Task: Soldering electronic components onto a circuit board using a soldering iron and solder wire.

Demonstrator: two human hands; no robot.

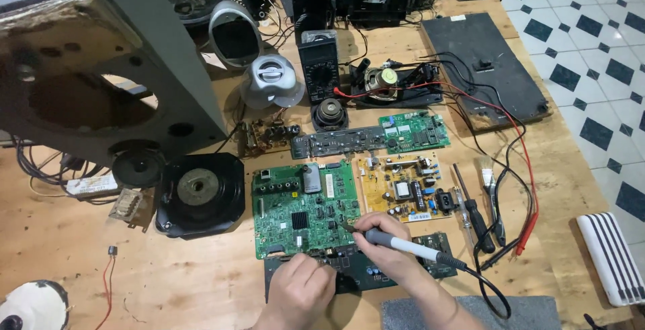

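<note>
where the right hand [386, 236] meets the green circuit board [304, 205], we see its grip closed round a soldering iron [393, 240], tip down on the board's lower right area; the exact contact spot is too small to make out. the iron's black cord [485, 284] loops off toward the bench [168, 276] front edge.

the left hand [300, 288] is curled into a loose fist, resting on a dark board [356, 263] just below the green one. we can't tell if it pinches anything, the fingers hide it. both wrists are cut off at the bottom of the frame.

the dark board is mostly hidden under the hands, only its ends and middle strip show.

beside the green board on the right lies a yellow power board [402, 185]. above it sit a smaller green board [413, 132] and a long grey strip board [339, 143]. right of the yellow board lie a screwdriver [474, 210] and pliers [494, 199], with red and black probe leads [524, 169] running up to a multimeter [318, 71].

left of the green board sits a black speaker driver [200, 194]. a big grey speaker cabinet [101, 68] fills the top left, cropped by the frame. a white round thing [33, 306] at bottom left is cut off, we can't identify it. a white ribbed box [611, 256] lies at the right edge.
</note>
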